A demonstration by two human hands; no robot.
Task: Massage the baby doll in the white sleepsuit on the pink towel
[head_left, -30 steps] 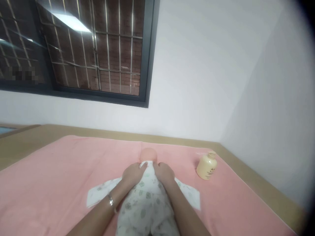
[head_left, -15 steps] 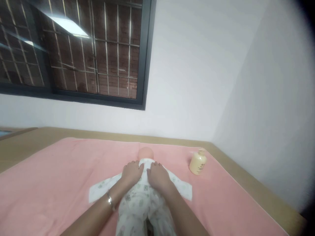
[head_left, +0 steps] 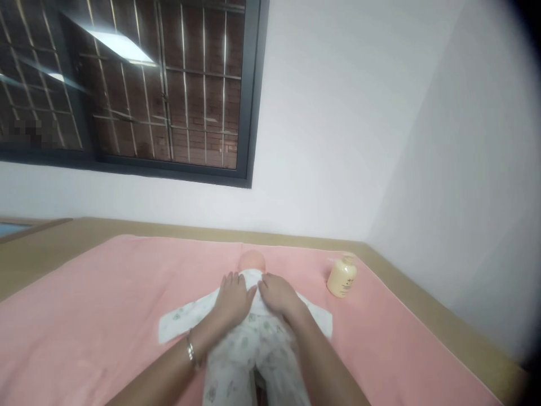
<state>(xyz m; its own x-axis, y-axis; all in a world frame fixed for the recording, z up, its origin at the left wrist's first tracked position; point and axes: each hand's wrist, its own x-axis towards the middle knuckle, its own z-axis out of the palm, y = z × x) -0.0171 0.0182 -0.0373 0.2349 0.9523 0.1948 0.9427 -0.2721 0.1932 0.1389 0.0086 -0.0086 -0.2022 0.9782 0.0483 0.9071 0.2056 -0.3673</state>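
Observation:
A baby doll's round head (head_left: 252,260) shows at the far end of white patterned clothes (head_left: 249,338), which lie on a pink cloth (head_left: 105,299) with both sleeves spread sideways. My left hand (head_left: 235,296) lies on the left shoulder and chest of the clothes, fingers stretched out and thumb toward the middle. On the right shoulder rests my right hand (head_left: 279,293), its fingers bent down over the fabric; whether it pinches any cloth is hidden. The trouser legs reach to the bottom edge between my forearms. A silver bangle circles my left wrist.
A pale yellow pump bottle (head_left: 342,276) stands on the cloth to the right. The cloth covers a wooden surface (head_left: 406,282) whose rim shows. Behind are a white wall and a dark-framed barred window (head_left: 249,113).
My left hand has shifted slightly right and spread flatter. My right hand has moved a little up on the shoulder, its fingers more bent. The left sleeve has moved slightly right.

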